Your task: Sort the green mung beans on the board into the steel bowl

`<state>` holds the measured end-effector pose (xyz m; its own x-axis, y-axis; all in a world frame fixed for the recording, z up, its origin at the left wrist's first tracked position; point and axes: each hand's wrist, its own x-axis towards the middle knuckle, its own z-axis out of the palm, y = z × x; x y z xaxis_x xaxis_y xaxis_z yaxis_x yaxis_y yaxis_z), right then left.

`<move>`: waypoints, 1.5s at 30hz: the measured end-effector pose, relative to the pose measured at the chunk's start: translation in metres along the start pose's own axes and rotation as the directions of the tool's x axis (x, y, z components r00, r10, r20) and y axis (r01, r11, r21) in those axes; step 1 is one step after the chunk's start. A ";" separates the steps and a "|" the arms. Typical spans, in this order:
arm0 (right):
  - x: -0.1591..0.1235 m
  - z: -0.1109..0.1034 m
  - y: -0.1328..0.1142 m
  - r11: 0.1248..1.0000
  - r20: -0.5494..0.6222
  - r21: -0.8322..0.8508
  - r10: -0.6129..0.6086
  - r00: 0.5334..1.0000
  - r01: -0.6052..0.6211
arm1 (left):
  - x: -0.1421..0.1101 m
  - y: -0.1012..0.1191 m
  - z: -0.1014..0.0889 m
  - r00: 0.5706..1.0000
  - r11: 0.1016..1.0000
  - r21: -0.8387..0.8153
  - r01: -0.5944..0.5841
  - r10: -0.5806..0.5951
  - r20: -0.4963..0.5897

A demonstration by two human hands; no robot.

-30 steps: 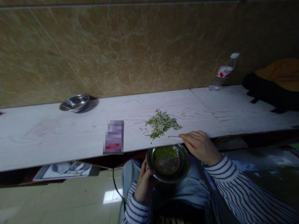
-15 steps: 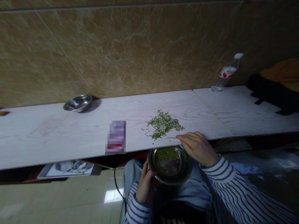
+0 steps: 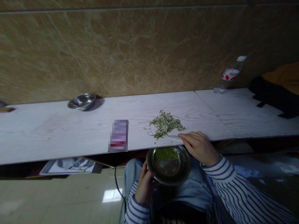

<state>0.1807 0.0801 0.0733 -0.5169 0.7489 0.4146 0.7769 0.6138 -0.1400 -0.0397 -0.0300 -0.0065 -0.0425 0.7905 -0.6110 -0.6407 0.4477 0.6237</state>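
Nearest us: our left hand, curled narrow on the left rim of a steel bowl, thumb at the rim; the fingers under it are mostly hidden. Bowl sits over our jeans, just below the counter's front edge, mouth up towards us. Green grains are banked against its far side, bare metal on the near side.

Our right hand is closed in a pinch at the counter edge, right of the bowl's far rim. It holds a thin metal utensil; the handle is inside the fist, so we can't tell which type. Long axis runs nearly level left-right, free end pointing left, at the near edge of a loose green pile. Can't tell if the tip touches grains or board. Pile lies on the white wood-grain counter, a few strays around it.

Left of the pile: a flat rectangle, pixelated, long axis running away from us, red band at the near end, writing unreadable. Further back: a smaller steel bowl on the left; on the right a clear bottle, white cap, white-and-red label too small to read; then a black-and-mustard bundle. Brown tiled wall behind.
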 end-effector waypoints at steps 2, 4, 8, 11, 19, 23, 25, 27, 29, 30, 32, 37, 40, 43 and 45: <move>0.001 0.001 -0.001 1.000 0.012 -0.001 -0.006 1.000 0.006 | -0.001 0.001 0.001 1.000 1.000 0.005 -0.001 0.001 0.006; 0.004 0.003 -0.001 1.000 0.010 -0.018 -0.001 1.000 0.001 | -0.002 0.001 0.002 1.000 1.000 0.010 -0.001 0.001 0.010; 0.008 0.006 0.003 0.998 -0.008 -0.056 0.027 1.000 -0.027 | -0.003 0.001 0.003 0.999 1.000 -0.006 -0.009 0.009 -0.031; 0.007 0.006 0.005 0.999 -0.020 -0.039 0.021 1.000 -0.021 | -0.002 0.000 0.002 0.998 1.000 -0.018 -0.018 0.017 -0.055; 0.005 0.005 0.005 0.998 -0.064 -0.028 0.055 0.996 -0.057 | -0.004 0.002 0.001 1.000 1.000 -0.027 -0.007 0.007 -0.011; 0.011 0.007 -0.003 1.000 -0.037 -0.022 0.011 0.999 -0.012 | -0.005 0.001 0.002 0.999 0.999 -0.029 -0.017 0.016 -0.044; 0.012 0.008 -0.008 1.000 -0.028 -0.017 0.000 1.000 -0.001 | -0.005 0.001 0.003 0.999 1.000 -0.024 -0.012 0.011 -0.046; 0.012 0.009 -0.012 1.000 -0.017 -0.003 -0.014 1.000 0.014 | -0.005 0.002 0.002 0.999 1.000 -0.016 0.001 -0.002 -0.040; 0.010 0.009 -0.014 0.999 -0.002 0.012 -0.036 0.999 0.036 | -0.004 0.003 0.002 0.999 1.000 -0.018 0.001 -0.002 -0.039; 0.009 0.008 -0.014 0.999 0.001 0.017 -0.045 0.999 0.045 | -0.004 0.003 0.002 0.999 1.000 -0.021 -0.005 0.004 -0.041; 0.008 0.007 -0.014 0.999 0.001 0.024 -0.049 0.999 0.049 | -0.004 0.004 0.002 0.999 1.000 -0.024 -0.010 0.009 -0.041; 0.012 0.008 -0.012 1.000 -0.014 0.023 -0.016 1.000 0.016 | -0.004 0.007 0.003 1.000 0.999 -0.036 -0.007 0.006 -0.020; 0.012 0.011 -0.014 0.999 0.001 0.028 -0.021 1.000 0.021 | -0.006 0.007 0.003 0.999 0.999 -0.039 -0.023 0.022 -0.032; 0.011 0.011 -0.016 0.999 0.012 0.039 -0.038 0.999 0.038 | -0.006 0.008 0.001 0.999 0.999 -0.034 -0.028 0.027 -0.030; 0.010 0.010 -0.017 0.998 0.000 0.046 -0.036 0.999 0.036 | -0.006 0.008 -0.001 1.000 0.999 -0.030 -0.015 0.014 -0.016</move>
<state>0.1589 0.0797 0.0712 -0.5447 0.7264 0.4191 0.7407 0.6511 -0.1658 -0.0450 -0.0318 0.0017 -0.0640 0.7901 -0.6096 -0.6624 0.4233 0.6181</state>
